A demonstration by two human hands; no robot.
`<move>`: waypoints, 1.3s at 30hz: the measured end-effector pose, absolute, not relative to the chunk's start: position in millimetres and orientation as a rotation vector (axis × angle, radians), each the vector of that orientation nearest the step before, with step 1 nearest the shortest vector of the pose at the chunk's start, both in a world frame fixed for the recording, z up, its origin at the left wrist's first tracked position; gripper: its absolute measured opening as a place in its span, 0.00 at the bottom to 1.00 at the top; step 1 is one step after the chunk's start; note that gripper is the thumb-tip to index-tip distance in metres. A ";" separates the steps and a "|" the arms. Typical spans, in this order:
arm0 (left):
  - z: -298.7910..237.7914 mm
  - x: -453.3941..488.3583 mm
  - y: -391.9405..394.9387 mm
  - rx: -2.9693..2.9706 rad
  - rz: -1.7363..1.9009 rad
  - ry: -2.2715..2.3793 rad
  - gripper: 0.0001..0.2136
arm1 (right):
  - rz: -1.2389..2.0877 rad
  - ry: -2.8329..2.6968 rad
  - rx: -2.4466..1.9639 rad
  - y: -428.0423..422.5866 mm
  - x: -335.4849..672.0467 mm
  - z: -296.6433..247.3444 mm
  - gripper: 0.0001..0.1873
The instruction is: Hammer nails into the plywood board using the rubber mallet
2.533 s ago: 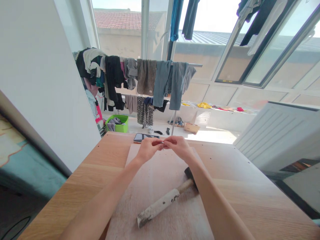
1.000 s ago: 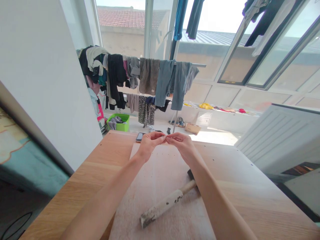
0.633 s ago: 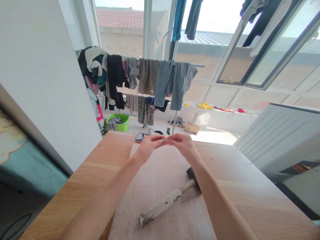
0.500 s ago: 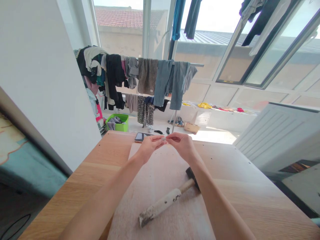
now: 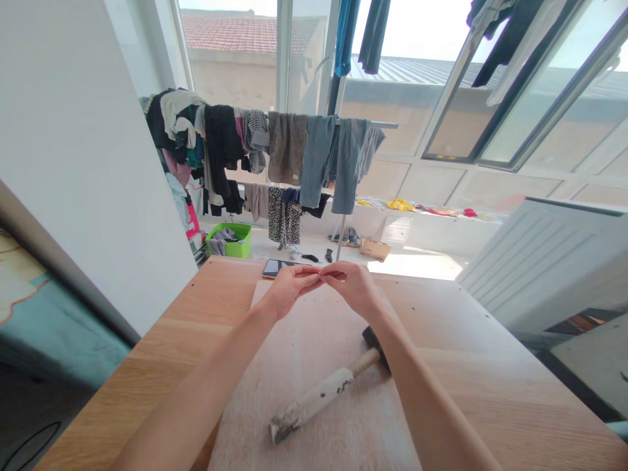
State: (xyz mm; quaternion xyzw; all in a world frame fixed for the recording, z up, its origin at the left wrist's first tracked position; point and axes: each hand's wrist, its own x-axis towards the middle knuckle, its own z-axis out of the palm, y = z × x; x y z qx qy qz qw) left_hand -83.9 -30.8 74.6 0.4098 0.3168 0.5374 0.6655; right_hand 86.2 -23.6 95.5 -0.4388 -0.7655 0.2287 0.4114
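Over the far end of a pale board point(image 5: 275, 356), my left hand point(image 5: 289, 286) and my right hand point(image 5: 350, 284) meet at the fingertips. Both are closed in a pinch, and whatever sits between the fingers is too small or hidden to make out. Below my hands a hammer point(image 5: 321, 392) lies slantwise on the board. It has a wooden handle with a worn white wrap, and its dark head is partly covered by my right forearm. Just behind my left hand lies a phone point(image 5: 275, 267), partly hidden by the fingers.
The board rests on a wooden tabletop point(image 5: 471, 366) with small dark holes near its edges. Beyond it stand a laundry rack with hanging clothes point(image 5: 287, 147), a green basket point(image 5: 238, 247) and a cardboard box point(image 5: 375, 248). A white panel point(image 5: 83, 150) rises at left.
A small pale bit that showed between my fingertips is now covered by them. My fingers have drawn closer together. The hammer and phone lie where they were; the view has shifted slightly.
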 end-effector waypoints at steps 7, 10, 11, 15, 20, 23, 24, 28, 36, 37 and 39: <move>65.8 -84.7 -27.0 0.955 1.236 0.815 0.14 | 0.571 -1.981 -1.139 -25.4 84.9 97.9 0.07; 65.4 -84.9 -26.9 0.968 1.228 0.824 0.16 | 0.562 -1.993 -1.139 -25.1 85.8 97.8 0.07; 65.6 -85.0 -27.0 0.967 1.225 0.822 0.17 | 0.567 -1.990 -1.140 -24.6 86.3 97.1 0.07; 66.3 -85.7 -27.1 0.948 1.225 0.829 0.19 | 0.599 -2.004 -1.135 -21.8 88.1 92.0 0.09; 65.6 -86.0 -27.1 0.943 1.233 0.838 0.19 | 0.573 -2.016 -1.134 -19.1 88.4 88.4 0.09; 65.0 -84.9 -27.6 0.944 1.243 0.837 0.18 | 0.598 -2.010 -1.147 -19.6 87.7 89.1 0.09; 64.9 -84.2 -27.7 0.944 1.248 0.836 0.18 | 0.608 -2.000 -1.157 -20.1 87.3 89.5 0.10; 65.4 -81.2 -28.5 0.941 1.276 0.838 0.18 | 0.678 -1.905 -1.233 -22.3 86.0 90.8 0.10; 65.2 -74.3 -31.7 0.918 1.317 0.846 0.17 | 0.572 -1.940 -1.243 -27.3 84.4 95.6 0.11; 64.5 -73.9 -31.8 0.916 1.320 0.848 0.17 | 0.540 -1.966 -1.248 -28.2 83.9 96.9 0.11; 63.2 -73.4 -31.7 0.915 1.322 0.852 0.17 | 0.490 -2.008 -1.256 -29.5 83.3 98.9 0.11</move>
